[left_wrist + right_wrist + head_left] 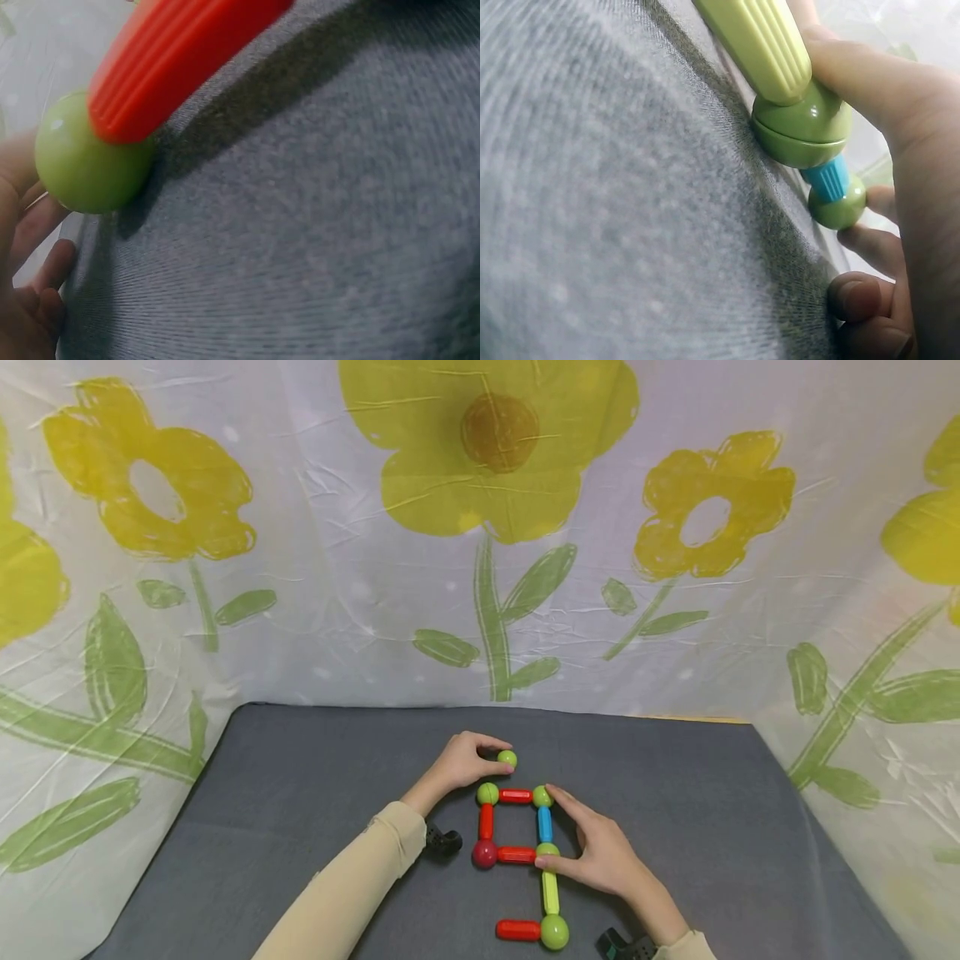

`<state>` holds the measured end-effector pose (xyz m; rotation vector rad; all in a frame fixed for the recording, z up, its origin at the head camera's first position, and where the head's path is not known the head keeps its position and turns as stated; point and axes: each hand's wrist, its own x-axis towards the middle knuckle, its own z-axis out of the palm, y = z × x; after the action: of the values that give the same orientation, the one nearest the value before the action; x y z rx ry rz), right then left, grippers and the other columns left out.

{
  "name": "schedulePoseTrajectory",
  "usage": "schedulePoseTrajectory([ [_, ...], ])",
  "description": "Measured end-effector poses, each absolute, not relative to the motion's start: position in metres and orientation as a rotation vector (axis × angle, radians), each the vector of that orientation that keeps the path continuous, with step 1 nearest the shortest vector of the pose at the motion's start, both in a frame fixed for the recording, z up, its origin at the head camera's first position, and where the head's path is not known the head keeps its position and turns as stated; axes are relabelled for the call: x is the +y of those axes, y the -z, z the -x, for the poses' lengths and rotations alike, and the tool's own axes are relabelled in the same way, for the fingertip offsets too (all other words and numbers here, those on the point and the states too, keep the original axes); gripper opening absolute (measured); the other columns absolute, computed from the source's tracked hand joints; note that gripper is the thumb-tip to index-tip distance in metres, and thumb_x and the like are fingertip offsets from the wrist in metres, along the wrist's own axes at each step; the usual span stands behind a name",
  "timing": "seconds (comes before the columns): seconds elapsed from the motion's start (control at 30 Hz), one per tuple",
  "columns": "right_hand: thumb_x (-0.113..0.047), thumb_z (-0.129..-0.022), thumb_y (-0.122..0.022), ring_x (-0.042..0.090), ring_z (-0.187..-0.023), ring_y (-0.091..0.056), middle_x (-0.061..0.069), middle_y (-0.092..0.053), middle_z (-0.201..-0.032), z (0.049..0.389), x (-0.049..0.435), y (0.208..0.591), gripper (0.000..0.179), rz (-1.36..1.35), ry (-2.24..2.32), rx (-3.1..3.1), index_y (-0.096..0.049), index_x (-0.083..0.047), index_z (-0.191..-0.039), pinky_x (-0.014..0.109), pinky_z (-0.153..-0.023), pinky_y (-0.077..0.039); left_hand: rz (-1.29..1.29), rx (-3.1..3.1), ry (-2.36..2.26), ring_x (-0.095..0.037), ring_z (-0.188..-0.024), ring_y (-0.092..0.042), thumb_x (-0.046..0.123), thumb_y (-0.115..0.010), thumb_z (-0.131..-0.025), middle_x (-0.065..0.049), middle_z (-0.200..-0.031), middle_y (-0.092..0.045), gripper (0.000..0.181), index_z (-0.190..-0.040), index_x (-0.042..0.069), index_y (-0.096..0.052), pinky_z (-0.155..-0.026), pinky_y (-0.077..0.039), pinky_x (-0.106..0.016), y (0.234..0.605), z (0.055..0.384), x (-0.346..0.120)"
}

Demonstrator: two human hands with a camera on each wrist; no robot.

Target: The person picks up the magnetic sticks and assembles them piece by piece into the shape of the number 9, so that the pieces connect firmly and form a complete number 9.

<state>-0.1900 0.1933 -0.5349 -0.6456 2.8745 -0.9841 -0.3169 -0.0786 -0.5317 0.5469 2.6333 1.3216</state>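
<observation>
My left hand (465, 762) pinches a loose green ball (507, 759) between thumb and fingers, just beyond the figure of balls and rods. The figure has a square of red rods (516, 796) and a blue rod (544, 825), with green balls (487, 793) and one dark red ball (485, 853) at its corners. From it a yellow-green rod (551, 893) runs nearer to another green ball (554, 932) and a red rod (518, 930). My right hand (603, 852) spans the blue rod's side, thumb at the near green ball (802, 127), fingertips at the far one (838, 206).
A dark grey cloth (300, 793) covers the table. Behind and beside it hangs a white sheet (322, 610) printed with yellow flowers. Black straps (442, 841) sit at both wrists.
</observation>
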Motion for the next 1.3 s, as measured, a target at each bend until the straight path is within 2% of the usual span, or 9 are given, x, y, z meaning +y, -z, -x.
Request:
schedulePoseTrajectory([
  [0.13,-0.068,-0.084,-0.08,0.003,-0.05,-0.03,0.004,-0.054,-0.159,0.191,0.192,0.534,0.098,0.651,0.965,2.897,-0.041,-0.029,-0.165,0.023,-0.056,-0.032,-0.589,2.641,-1.317,-0.019,-0.11,-0.071,0.038,-0.086,-0.091,0.001,-0.122,-0.078,0.038,-0.125,0.021,-0.081,-0.095,-0.057,-0.042,0.529,0.316,-0.081],
  [0.23,-0.07,-0.084,-0.078,0.003,-0.073,-0.056,0.003,-0.053,-0.16,0.19,0.192,0.535,0.098,0.657,0.928,2.934,-0.042,-0.027,-0.164,0.029,-0.075,-0.053,-0.608,2.641,-1.324,-0.015,-0.093,-0.068,0.038,-0.086,-0.091,-0.001,-0.113,-0.08,0.038,-0.124,0.02,-0.081,-0.082,-0.056,-0.035,0.527,0.313,-0.084],
  [0.3,-0.07,-0.084,-0.078,0.002,-0.073,-0.054,0.004,-0.053,-0.16,0.189,0.192,0.536,0.098,0.657,0.918,2.943,-0.043,-0.026,-0.164,0.033,-0.082,-0.054,-0.611,2.644,-1.341,-0.013,-0.082,-0.062,0.038,-0.087,-0.09,-0.001,-0.11,-0.08,0.038,-0.123,0.019,-0.082,-0.071,-0.051,-0.03,0.526,0.311,-0.087],
  [0.43,-0.07,-0.084,-0.078,-0.002,-0.06,-0.038,0.005,-0.053,-0.16,0.189,0.192,0.537,0.098,0.642,0.919,2.928,-0.042,-0.027,-0.165,0.026,-0.07,-0.048,-0.625,2.648,-1.371,-0.012,-0.074,-0.055,0.037,-0.087,-0.09,-0.002,-0.111,-0.079,0.039,-0.124,0.017,-0.081,-0.062,-0.044,-0.028,0.519,0.303,-0.094],
  [0.7,-0.07,-0.083,-0.079,0.005,-0.083,-0.051,0.003,-0.052,-0.16,0.188,0.191,0.536,0.098,0.634,0.926,2.945,-0.044,-0.026,-0.164,0.049,-0.102,-0.055,-0.636,2.693,-1.391,-0.016,-0.088,-0.057,0.038,-0.088,-0.089,0.004,-0.113,-0.077,0.042,-0.125,0.017,-0.081,-0.059,-0.046,-0.029,0.495,0.271,-0.114],
  [0.83,-0.071,-0.083,-0.078,0.004,-0.087,-0.052,0.004,-0.053,-0.16,0.188,0.191,0.536,0.098,0.639,0.914,2.95,-0.044,-0.026,-0.164,0.044,-0.098,-0.056,-0.645,2.692,-1.411,-0.019,-0.089,-0.058,0.038,-0.088,-0.089,0.008,-0.11,-0.076,0.041,-0.125,0.02,-0.081,-0.064,-0.047,-0.03,0.49,0.245,-0.125],
  [0.97,-0.069,-0.083,-0.08,-0.002,-0.06,-0.037,0.004,-0.052,-0.16,0.189,0.191,0.536,0.098,0.638,0.924,2.933,-0.043,-0.027,-0.164,0.024,-0.067,-0.045,-0.624,2.67,-1.475,-0.018,-0.084,-0.056,0.039,-0.088,-0.088,0.009,-0.104,-0.074,0.039,-0.123,0.022,-0.082,-0.068,-0.045,-0.028,0.489,0.216,-0.134],
  [1.07,-0.067,-0.084,-0.081,0.0,-0.052,-0.024,0.004,-0.051,-0.161,0.19,0.192,0.536,0.098,0.645,0.947,2.916,-0.042,-0.028,-0.165,0.023,-0.061,-0.033,-0.583,2.633,-1.556,-0.016,-0.078,-0.053,0.036,-0.09,-0.087,0.003,-0.098,-0.072,0.038,-0.12,0.021,-0.083,-0.065,-0.042,-0.025,0.489,0.194,-0.141],
  [1.3,-0.067,-0.084,-0.08,-0.001,-0.055,-0.028,0.004,-0.052,-0.16,0.189,0.193,0.535,0.097,0.643,0.953,2.914,-0.042,-0.028,-0.164,0.026,-0.063,-0.041,-0.472,2.544,-1.677,-0.011,-0.075,-0.05,0.035,-0.092,-0.085,-0.011,-0.083,-0.062,0.038,-0.118,0.018,-0.083,-0.065,-0.041,-0.022,0.493,0.143,-0.143],
])
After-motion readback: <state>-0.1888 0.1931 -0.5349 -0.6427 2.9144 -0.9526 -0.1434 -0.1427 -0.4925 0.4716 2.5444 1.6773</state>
